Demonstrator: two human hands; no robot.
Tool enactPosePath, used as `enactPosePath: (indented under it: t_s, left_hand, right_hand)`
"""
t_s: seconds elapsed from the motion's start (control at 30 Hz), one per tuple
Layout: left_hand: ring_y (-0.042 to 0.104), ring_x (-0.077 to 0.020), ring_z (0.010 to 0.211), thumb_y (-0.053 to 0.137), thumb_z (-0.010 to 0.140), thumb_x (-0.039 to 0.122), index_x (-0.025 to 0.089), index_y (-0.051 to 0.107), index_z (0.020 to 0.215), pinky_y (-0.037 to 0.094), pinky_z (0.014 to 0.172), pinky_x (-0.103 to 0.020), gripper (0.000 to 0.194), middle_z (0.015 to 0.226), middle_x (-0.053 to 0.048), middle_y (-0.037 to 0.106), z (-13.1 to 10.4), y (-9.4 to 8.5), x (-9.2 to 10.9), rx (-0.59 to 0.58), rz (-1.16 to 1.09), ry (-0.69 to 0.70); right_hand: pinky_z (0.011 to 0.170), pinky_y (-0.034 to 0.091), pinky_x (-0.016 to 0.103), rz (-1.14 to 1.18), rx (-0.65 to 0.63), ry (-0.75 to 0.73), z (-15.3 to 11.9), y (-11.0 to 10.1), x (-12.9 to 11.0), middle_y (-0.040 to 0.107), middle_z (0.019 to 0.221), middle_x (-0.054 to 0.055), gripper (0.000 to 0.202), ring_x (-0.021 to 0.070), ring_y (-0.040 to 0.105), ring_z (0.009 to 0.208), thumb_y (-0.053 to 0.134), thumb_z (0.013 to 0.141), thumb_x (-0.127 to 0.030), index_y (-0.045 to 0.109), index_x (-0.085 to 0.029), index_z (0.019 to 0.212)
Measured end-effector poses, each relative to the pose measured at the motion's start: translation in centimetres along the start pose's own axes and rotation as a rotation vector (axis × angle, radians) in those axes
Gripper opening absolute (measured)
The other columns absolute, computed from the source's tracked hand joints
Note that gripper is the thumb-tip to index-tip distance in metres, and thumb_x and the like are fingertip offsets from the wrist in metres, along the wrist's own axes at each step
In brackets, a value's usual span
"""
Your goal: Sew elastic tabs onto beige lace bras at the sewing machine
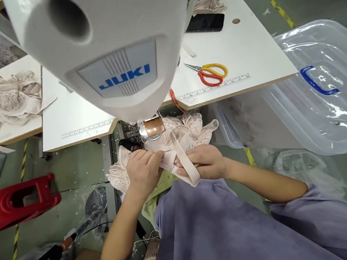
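A pale pink lace garment (196, 128) hangs below the head of a white sewing machine (118, 38). My left hand (145, 168) is closed on the garment's edge, thumb and fingers pressed together, just under the machine's metal foot area (151, 128). My right hand (204, 161) grips the same garment further right. A looped pale elastic band (185, 161) stands up between the hands and curls over the right fingers. Lace folds bulge left of my left hand. The needle is hidden behind the machine head.
Scissors with red and yellow handles (212, 74) and a black phone (205, 23) lie on the white table (245, 48). More garments (9, 99) are piled at left. A clear plastic bin lid (324, 106) is at right, a red stool (23, 202) at lower left.
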State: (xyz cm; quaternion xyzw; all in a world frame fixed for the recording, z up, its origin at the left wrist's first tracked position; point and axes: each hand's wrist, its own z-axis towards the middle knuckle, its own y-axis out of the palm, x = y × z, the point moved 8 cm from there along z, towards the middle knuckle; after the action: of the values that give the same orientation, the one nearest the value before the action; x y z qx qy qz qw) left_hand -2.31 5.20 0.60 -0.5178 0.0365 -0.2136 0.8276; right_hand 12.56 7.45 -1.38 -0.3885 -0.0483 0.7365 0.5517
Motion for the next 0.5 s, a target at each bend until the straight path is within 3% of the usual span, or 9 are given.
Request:
enactPosePath:
  t_s: [0.1, 0.2, 0.27, 0.33, 0.43, 0.5]
  left_hand:
    - [0.056, -0.0166, 0.058, 0.051, 0.092, 0.016, 0.021, 0.071, 0.086, 0.036, 0.061, -0.031, 0.021, 0.057, 0.0, 0.062, 0.1, -0.3, 0.0, 0.026, -0.031, -0.018]
    - [0.063, -0.0172, 0.063, 0.054, 0.09, 0.019, 0.022, 0.076, 0.094, 0.04, 0.061, -0.029, 0.022, 0.067, -0.002, 0.071, -0.4, 0.9, -1.1, -0.156, -0.29, -0.23]
    - [0.067, -0.0176, 0.068, 0.055, 0.092, 0.025, 0.023, 0.077, 0.091, 0.045, 0.061, -0.027, 0.022, 0.077, -0.003, 0.076, -2.2, 3.0, -2.1, -0.361, -0.658, -0.522]
    - [0.067, -0.0179, 0.066, 0.054, 0.094, 0.036, 0.021, 0.076, 0.08, 0.048, 0.059, -0.027, 0.03, 0.076, -0.004, 0.075, -5.0, 4.8, -2.4, -0.482, -1.007, -0.834]
    - [0.065, -0.0186, 0.06, 0.057, 0.091, 0.056, 0.017, 0.075, 0.076, 0.052, 0.057, -0.03, 0.045, 0.07, -0.007, 0.074, -8.4, 6.4, -2.7, -0.45, -1.267, -1.153]
    - [0.067, -0.0192, 0.062, 0.07, 0.08, 0.063, 0.015, 0.076, 0.083, 0.054, 0.06, -0.031, 0.048, 0.073, -0.009, 0.075, -10.0, 7.1, -2.6, -0.367, -1.389, -1.319]
  right_hand:
    - [0.071, 0.059, 0.022, -0.012, 0.03, -0.054, 0.5, -0.2, -0.6, 0.079, 0.098, 0.001, 0.02, 0.0152, 0.076, 0.085, 0.068, 0.089, -0.016, 0.076, -0.028, 0.103]
    - [0.078, 0.058, 0.027, -0.049, -0.121, 0.021, 0.1, -0.2, 1.5, 0.078, 0.105, 0.004, 0.021, 0.018, 0.075, 0.093, 0.064, 0.092, -0.023, 0.073, -0.026, 0.112]
    - [0.086, 0.056, 0.035, -0.13, -0.295, 0.23, -1.6, -0.6, 5.4, 0.076, 0.114, 0.008, 0.029, 0.0231, 0.072, 0.102, 0.063, 0.093, -0.034, 0.069, -0.024, 0.12]
    - [0.096, 0.052, 0.043, -0.198, -0.458, 0.539, -5.3, -1.6, 10.5, 0.069, 0.127, 0.015, 0.051, 0.0302, 0.066, 0.116, 0.067, 0.089, -0.045, 0.062, -0.02, 0.132]
    - [0.105, 0.044, 0.046, -0.168, -0.698, 0.847, -12.0, -2.3, 16.1, 0.06, 0.139, 0.022, 0.078, 0.0387, 0.054, 0.13, 0.079, 0.072, -0.05, 0.057, -0.016, 0.139]
    - [0.1, 0.045, 0.04, -0.069, -0.831, 1.003, -15.9, -1.9, 17.9, 0.061, 0.137, 0.021, 0.063, 0.0364, 0.058, 0.125, 0.077, 0.072, -0.036, 0.063, -0.017, 0.131]
